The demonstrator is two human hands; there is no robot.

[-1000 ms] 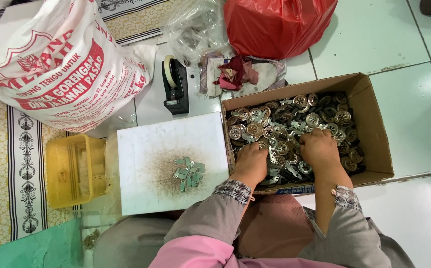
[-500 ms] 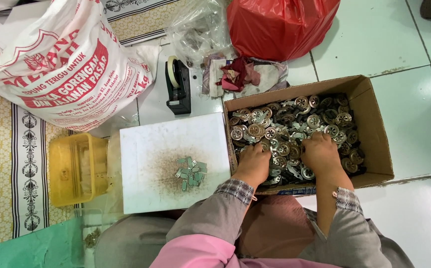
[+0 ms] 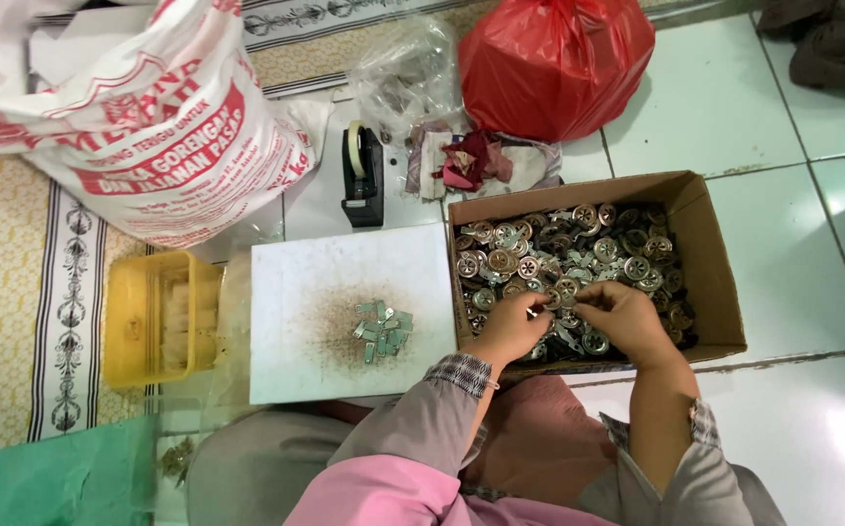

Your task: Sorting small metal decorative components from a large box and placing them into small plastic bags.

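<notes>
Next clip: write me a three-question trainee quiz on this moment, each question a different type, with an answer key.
1. True or false: both hands, the left hand and the right hand, are over the cardboard box of round metal parts.
2. What lies on the white board?
A. a roll of tape
B. a small pile of flat metal pieces
C. a red bag
3. Fill in: left of the white board stands a ___ plastic container.

Key: 1 true; 2 B; 3 yellow.

board [image 3: 344,273] left of box [image 3: 710,253], parts [image 3: 578,253] inside
</notes>
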